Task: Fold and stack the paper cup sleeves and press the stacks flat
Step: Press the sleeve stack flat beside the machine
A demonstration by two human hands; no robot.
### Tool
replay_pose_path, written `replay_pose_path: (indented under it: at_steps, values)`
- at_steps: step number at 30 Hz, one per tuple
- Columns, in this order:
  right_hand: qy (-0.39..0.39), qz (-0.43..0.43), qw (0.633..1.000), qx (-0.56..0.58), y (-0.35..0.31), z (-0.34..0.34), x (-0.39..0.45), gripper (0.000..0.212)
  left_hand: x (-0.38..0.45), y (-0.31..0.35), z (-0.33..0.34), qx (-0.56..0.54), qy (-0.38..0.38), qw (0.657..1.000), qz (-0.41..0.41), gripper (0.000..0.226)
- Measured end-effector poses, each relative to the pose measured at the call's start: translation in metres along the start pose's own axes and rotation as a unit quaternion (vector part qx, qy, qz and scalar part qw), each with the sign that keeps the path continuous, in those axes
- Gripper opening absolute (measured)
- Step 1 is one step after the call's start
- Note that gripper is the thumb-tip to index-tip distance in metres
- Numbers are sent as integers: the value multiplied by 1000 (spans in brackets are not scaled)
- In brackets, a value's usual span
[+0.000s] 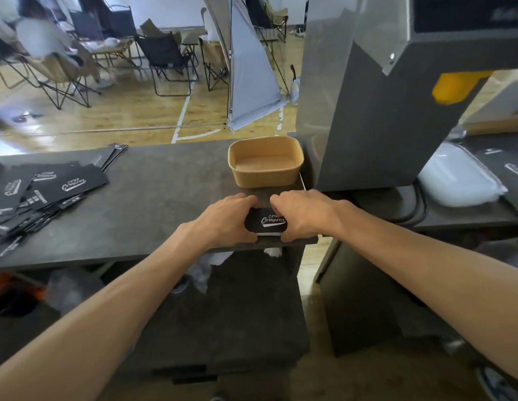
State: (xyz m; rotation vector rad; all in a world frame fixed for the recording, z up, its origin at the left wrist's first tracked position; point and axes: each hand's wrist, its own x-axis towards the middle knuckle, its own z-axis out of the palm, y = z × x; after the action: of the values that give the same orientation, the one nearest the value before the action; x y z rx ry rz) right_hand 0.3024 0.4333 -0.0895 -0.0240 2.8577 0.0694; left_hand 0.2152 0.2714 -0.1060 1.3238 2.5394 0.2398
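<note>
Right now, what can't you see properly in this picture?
Head view only:
- The folded sleeve stack: the left hand and right hand cover its ends, so its count is hidden.
- The loose sleeves: cut off by the left edge.
- The grey machine: its top is cut off.
- The person seated far back: blurred.

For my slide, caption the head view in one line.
Both hands, left and right, press a folded black sleeve stack near the kraft paper bowl.

Head-worn view, forward-down, close over counter [153, 180]
</note>
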Motion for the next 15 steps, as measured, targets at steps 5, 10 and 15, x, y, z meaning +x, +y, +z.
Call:
replay_pose_path:
  at_steps: [5, 10, 15]
  values:
    - [-1, 1, 999, 34, 3, 3, -1, 51, 5, -2, 0, 9, -26, 1000, -5, 59]
    - [-49, 39, 991, 116, 7, 1, 3, 73, 12, 0, 3, 18, -40, 999, -12, 61]
    - [-62, 39, 988, 138, 9, 6, 5, 62, 6, 1, 5, -9, -12, 1000, -5, 57]
